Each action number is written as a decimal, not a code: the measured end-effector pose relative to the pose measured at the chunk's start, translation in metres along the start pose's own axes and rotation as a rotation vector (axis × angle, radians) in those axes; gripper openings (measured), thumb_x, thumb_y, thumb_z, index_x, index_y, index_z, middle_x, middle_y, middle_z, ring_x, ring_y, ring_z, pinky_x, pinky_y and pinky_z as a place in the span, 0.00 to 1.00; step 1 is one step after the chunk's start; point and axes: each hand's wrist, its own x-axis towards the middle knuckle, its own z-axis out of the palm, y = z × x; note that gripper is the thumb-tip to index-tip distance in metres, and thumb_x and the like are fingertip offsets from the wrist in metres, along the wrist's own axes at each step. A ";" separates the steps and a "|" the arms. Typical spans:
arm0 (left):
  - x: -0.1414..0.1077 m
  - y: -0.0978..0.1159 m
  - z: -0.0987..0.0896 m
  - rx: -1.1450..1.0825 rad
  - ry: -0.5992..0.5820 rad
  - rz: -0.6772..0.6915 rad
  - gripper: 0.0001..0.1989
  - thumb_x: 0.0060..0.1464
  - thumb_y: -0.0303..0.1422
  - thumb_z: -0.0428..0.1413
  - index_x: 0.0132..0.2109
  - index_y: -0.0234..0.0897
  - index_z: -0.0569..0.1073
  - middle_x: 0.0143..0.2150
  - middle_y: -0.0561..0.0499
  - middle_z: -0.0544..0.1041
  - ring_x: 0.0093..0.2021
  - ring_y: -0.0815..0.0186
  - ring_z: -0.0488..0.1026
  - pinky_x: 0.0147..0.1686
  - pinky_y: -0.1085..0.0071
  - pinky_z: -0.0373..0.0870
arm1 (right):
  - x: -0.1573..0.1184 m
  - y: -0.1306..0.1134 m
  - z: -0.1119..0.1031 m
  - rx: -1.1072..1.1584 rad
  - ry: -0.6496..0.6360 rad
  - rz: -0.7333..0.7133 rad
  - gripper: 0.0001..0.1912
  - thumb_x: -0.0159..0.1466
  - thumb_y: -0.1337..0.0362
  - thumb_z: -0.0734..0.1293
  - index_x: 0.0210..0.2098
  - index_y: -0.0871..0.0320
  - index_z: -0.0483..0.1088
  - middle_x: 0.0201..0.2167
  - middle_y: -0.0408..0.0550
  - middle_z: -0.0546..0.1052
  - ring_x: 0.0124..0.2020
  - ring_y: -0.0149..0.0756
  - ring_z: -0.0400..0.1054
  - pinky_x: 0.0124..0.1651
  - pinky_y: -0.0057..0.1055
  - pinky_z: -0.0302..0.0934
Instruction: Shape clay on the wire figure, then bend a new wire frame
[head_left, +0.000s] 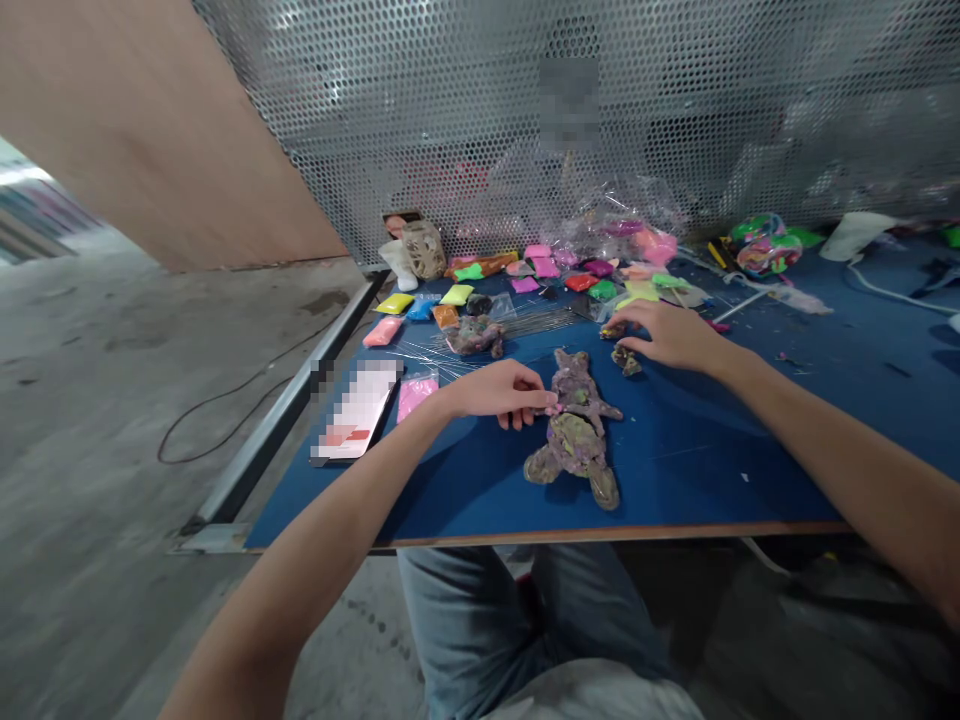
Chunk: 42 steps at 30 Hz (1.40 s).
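A flat figure of mottled grey-purple clay, with two ears or legs at its lower end, lies on the blue table. My left hand is at its left side, fingertips pinched on a small pink bit that touches the figure's left limb. Up and to the right, my right hand reaches with thumb and forefinger apart over small clay lumps. Whether its fingertips touch the lumps is hard to tell. A larger mottled clay lump rests behind my left hand.
A phone lies at the left, beside a pink packet. Thin wires and coloured clay packets spread across the back. Behind them stands a perforated metal panel. A white cable runs at the right.
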 end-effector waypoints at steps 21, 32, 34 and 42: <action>-0.008 0.007 0.000 0.716 0.335 0.476 0.17 0.64 0.45 0.55 0.34 0.38 0.79 0.28 0.52 0.78 0.28 0.70 0.72 0.30 0.72 0.61 | 0.003 -0.046 -0.010 0.087 0.321 -0.164 0.17 0.73 0.59 0.60 0.58 0.56 0.68 0.52 0.57 0.76 0.54 0.50 0.71 0.55 0.49 0.65; -0.002 0.000 0.001 0.490 0.066 0.514 0.12 0.61 0.41 0.60 0.46 0.38 0.80 0.35 0.50 0.82 0.33 0.70 0.77 0.35 0.75 0.68 | -0.003 -0.086 0.000 0.150 0.182 -0.373 0.17 0.75 0.59 0.57 0.58 0.59 0.66 0.52 0.58 0.75 0.53 0.48 0.70 0.55 0.46 0.64; -0.003 -0.002 -0.002 0.494 0.117 0.523 0.12 0.63 0.41 0.58 0.45 0.38 0.79 0.36 0.50 0.82 0.33 0.70 0.77 0.36 0.75 0.68 | -0.005 -0.089 0.003 0.219 0.151 -0.404 0.18 0.75 0.59 0.57 0.60 0.59 0.65 0.53 0.59 0.74 0.54 0.47 0.69 0.56 0.46 0.65; -0.006 0.006 0.002 0.749 0.484 0.440 0.28 0.57 0.60 0.54 0.47 0.38 0.72 0.39 0.50 0.82 0.36 0.63 0.77 0.34 0.71 0.63 | -0.009 -0.104 0.004 0.573 0.133 -0.315 0.17 0.69 0.55 0.67 0.55 0.52 0.66 0.53 0.55 0.72 0.51 0.45 0.70 0.51 0.44 0.70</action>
